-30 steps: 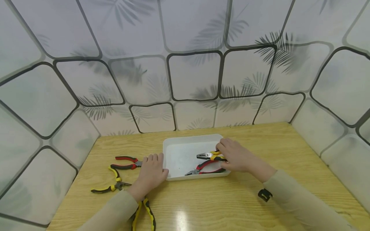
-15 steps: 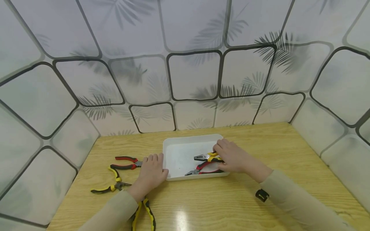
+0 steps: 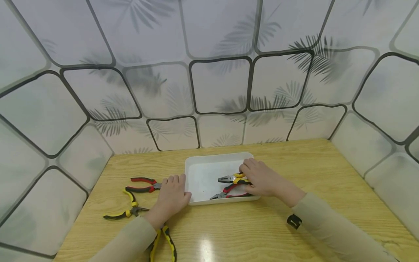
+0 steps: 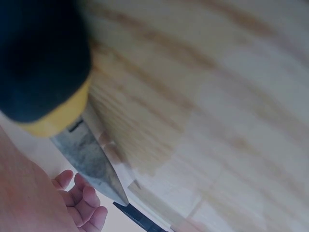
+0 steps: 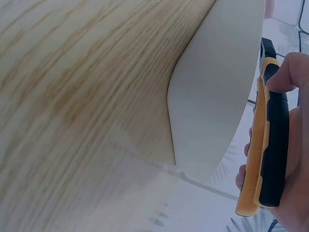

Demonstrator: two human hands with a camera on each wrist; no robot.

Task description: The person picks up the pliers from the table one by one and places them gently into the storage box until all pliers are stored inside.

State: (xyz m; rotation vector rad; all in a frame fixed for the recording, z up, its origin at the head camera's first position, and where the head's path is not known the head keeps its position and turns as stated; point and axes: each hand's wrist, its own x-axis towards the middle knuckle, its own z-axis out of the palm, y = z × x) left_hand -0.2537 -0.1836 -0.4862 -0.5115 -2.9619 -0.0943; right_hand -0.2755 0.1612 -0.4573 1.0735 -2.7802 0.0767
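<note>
My right hand grips yellow-and-black combination pliers by their handles, over the right part of a white tray. Their jaws point left. In the right wrist view, the thumb lies along the handles and fingers show behind. Beneath, red-and-black pliers lie in the tray, partly hidden by that hand. My left hand rests against the tray's left edge, thumb near its front corner. Close to the left wrist camera are pliers with a tapered metal nose; beyond them the fingers look loosely bent.
Left on the wooden table lie red-and-black pliers, their head partly behind my left hand, and spread yellow-and-black long-nose pliers. Another yellow-handled pair sits near the left sleeve. Patterned panels enclose the table's back and sides.
My right hand has shifted slightly left with the combination pliers, so their jaws reach further over the tray. The left hand and the tray have stayed put.
</note>
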